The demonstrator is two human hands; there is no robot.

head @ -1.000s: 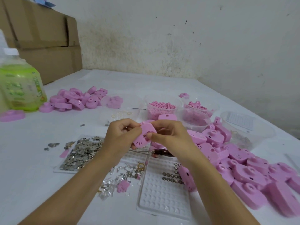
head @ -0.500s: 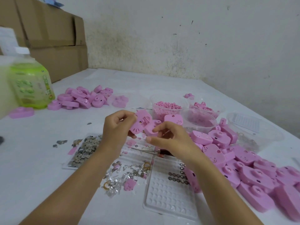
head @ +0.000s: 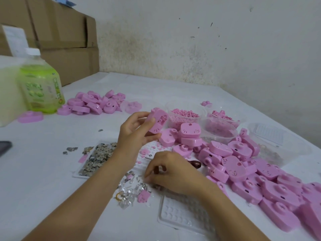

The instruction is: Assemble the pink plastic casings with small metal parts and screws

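Pink plastic casing half (head: 157, 121) is up off the table, just left of frame centre, gripped by the left hand (head: 137, 134). Long axis is near vertical, with the top leaning slightly left. Eared end is up, whisker-marked end down. The open hollow side faces right, inner ribs visible. Fingers and thumb are curled round it: one fingertip on the near face, thumb at the lower end, clamped on.

Right hand (head: 173, 173) is low, at lower centre, knuckles up. Its fingers are curled down, with fingertips (head: 147, 179) at the scatter of small loose metal parts (head: 128, 190) on the white table (head: 43, 171). Can't tell if it's pinching anything. A dark red-brown screwdriver handle (head: 196, 165) pokes out from behind the hand on the right.

Flat tray of small grey metal plates (head: 97, 159) sits just left of the left forearm. Clear dimpled plastic tray (head: 180, 213) lies under the right wrist, bottom centre.

Big heap of pink casings (head: 269, 185) fills the right and lower right. A smaller heap (head: 93, 103) sits upper left of centre, well apart from the hands. Round clear tub of pink pellets (head: 184, 115) is just right of the held casing, behind it.

Green-labelled bottle with white cap (head: 41, 87) is at the left edge. Brown cardboard boxes (head: 60, 32) are top left, against the wall.
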